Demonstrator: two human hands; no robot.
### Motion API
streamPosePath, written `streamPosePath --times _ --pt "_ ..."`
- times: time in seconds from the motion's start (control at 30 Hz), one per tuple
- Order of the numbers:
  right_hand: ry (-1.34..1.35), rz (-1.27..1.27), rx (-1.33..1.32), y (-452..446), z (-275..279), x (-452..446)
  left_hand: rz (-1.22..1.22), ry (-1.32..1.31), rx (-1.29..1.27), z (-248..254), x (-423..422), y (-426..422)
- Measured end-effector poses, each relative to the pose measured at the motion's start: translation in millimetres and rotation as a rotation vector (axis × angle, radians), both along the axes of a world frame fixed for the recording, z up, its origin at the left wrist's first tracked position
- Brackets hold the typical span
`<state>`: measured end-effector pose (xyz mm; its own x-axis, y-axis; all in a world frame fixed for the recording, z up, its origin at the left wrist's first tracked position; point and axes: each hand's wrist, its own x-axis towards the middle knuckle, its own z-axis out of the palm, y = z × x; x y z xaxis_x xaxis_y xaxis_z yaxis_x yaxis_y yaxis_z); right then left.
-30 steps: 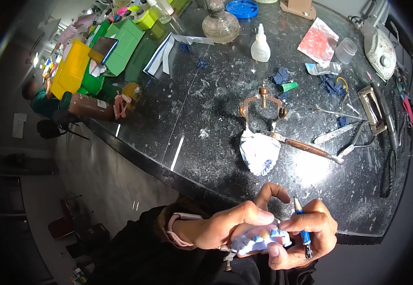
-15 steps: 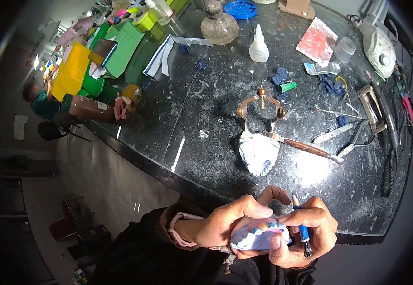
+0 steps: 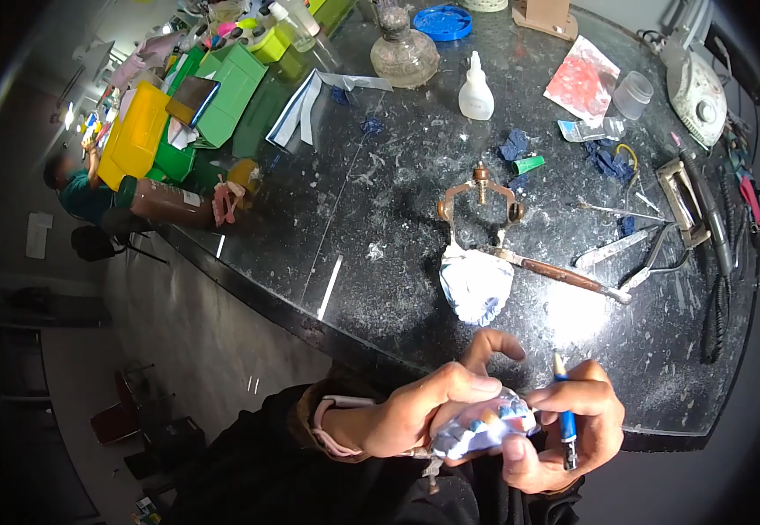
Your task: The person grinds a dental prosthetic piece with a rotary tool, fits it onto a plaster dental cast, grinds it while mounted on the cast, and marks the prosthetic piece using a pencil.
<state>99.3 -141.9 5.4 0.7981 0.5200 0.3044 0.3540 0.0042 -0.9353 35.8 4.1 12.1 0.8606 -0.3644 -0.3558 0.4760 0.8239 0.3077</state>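
Near the front edge of the black table, my left hand (image 3: 428, 407) grips a pale blue dental cast (image 3: 476, 430) with pink material and bluish teeth on it. My right hand (image 3: 577, 420) has its thumb and index finger at the right end of the cast, and a blue pencil (image 3: 567, 423) is tucked between its fingers, point up. Just beyond my hands lies a brass articulator (image 3: 482, 206) with a white-blue plaster cast (image 3: 477, 284) attached. A wood-handled tool (image 3: 563, 273) lies beside it.
A white dropper bottle (image 3: 476, 92) and glass burner (image 3: 404, 57) stand farther back. Pliers (image 3: 655, 262), a metal flask frame (image 3: 684, 206) and a handpiece (image 3: 706, 214) lie right. Green and yellow bins (image 3: 135, 136) stand left, with a seated person (image 3: 82, 188) beyond.
The cast has tilted and turned slightly in my left hand. My right hand has shifted a little to the right, and the pencil now stands more upright.
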Motion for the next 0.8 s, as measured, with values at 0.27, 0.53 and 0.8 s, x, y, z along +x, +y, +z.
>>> streamPosePath --times 0.27,0.53,0.8 --pt "-0.226 0.048 0.304 -14 -13 9 0.124 -0.265 0.433 -5 -1 -2" --pt "-0.198 -0.028 0.395 -8 -14 6 0.225 -0.442 0.576 -4 -4 -4" --pt "0.138 -0.045 0.493 -6 -4 -7 0.203 -0.459 0.653 -3 -4 -1"
